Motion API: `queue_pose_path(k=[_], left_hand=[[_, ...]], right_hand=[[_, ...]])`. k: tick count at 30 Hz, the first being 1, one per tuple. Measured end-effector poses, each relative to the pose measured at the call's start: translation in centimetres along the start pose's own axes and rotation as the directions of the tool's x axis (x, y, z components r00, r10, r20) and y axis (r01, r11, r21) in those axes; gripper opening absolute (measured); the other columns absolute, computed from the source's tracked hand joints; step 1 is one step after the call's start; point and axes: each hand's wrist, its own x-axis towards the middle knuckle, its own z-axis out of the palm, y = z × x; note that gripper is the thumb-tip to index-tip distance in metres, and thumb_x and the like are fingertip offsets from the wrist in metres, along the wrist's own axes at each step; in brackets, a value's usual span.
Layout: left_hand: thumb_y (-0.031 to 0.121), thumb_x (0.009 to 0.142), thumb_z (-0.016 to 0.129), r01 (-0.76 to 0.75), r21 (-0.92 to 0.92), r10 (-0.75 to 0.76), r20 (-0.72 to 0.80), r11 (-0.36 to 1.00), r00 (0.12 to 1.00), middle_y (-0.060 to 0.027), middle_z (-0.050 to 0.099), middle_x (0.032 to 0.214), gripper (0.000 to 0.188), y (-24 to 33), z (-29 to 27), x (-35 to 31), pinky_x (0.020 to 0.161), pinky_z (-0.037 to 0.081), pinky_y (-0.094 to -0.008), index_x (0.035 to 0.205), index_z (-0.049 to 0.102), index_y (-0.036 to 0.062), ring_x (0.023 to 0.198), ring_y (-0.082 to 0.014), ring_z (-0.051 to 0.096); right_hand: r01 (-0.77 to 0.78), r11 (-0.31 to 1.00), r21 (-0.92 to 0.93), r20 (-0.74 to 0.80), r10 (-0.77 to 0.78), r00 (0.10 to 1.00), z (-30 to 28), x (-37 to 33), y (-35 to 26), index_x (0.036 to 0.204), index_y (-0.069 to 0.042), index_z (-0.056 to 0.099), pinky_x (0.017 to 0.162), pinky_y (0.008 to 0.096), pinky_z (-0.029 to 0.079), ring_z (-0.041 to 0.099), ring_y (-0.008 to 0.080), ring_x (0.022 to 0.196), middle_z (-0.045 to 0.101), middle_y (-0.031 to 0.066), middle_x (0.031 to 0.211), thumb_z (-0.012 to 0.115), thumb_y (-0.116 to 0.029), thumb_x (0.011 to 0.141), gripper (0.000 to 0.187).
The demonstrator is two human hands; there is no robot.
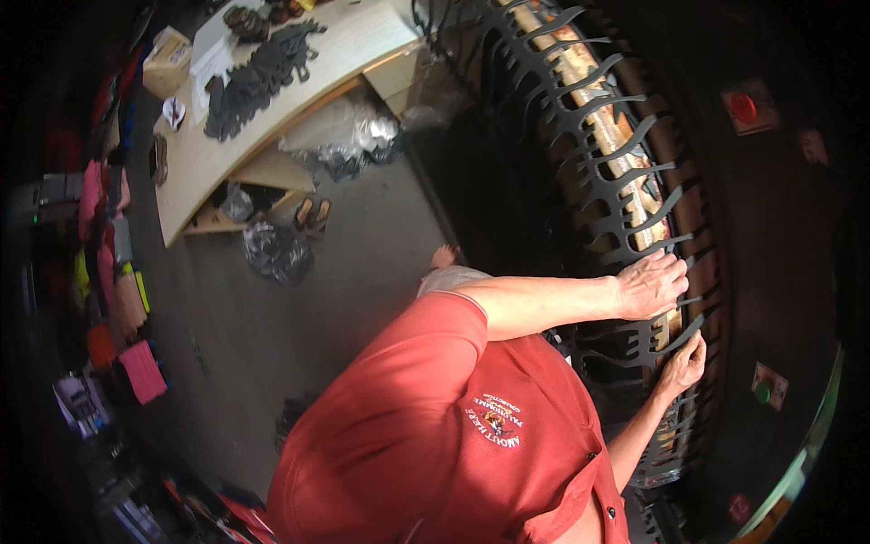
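A long pale rail with brown stains (598, 118) runs down the right side. Many flat black strips, curved at one end and pronged at the other, lie across it in a row. My left hand (654, 286) is over the rail, fingers curled down around a black strip mostly hidden beneath them. Closer to me, my right hand (685, 364) pinches the curved tip of another black pronged strip (648, 343), thumb and fingers together. That strip's prongs rest on the rail, just below my left hand.
A dark machine panel carries a red button (744, 108) and a green button (764, 391). At the upper left, a light table (353, 45) holds a pile of black pieces (258, 82) and a cardboard box (167, 63). Plastic bags (276, 252) and sandals (313, 218) lie below.
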Motion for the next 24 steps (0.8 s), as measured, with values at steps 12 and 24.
queue_pose_path(k=[12, 24], left_hand=[[0.019, 0.09, 0.064, 0.084, 0.085, -0.091, 0.093, 0.993, 0.991, -0.0171, 0.065, 0.104, 0.02, 0.3, 1.9, 0.7, 0.093, 0.051, -0.0454, 0.088, 0.072, -0.0003, 0.104, -0.0318, 0.065], [0.017, 0.09, 0.062, 0.262, -0.261, -0.21, 0.211, 0.929, 0.955, -0.0163, 0.062, 0.095, 0.02, 2.2, -6.9, 0.0, 0.085, 0.05, -0.0483, 0.079, 0.067, 0.0017, 0.093, -0.0349, 0.063]], right_hand=[[-0.048, 0.998, -0.033, -0.012, 0.047, 0.999, -1.0, -0.1, 0.1, 0.113, 0.004, 0.076, 0.077, 0.0313, 0.051, 0.06, 0.0133, 0.081, 0.075, 0.0038, 0.09, 0.065, -0.038, 0.11, 0.043], [0.08, 0.997, -0.021, -0.151, -0.082, 0.985, -3.4, 3.1, -12.2, 0.115, 0.003, 0.079, 0.087, 0.0292, 0.056, 0.067, 0.0108, 0.094, 0.079, 0.0049, 0.103, 0.07, -0.023, 0.108, 0.028]])
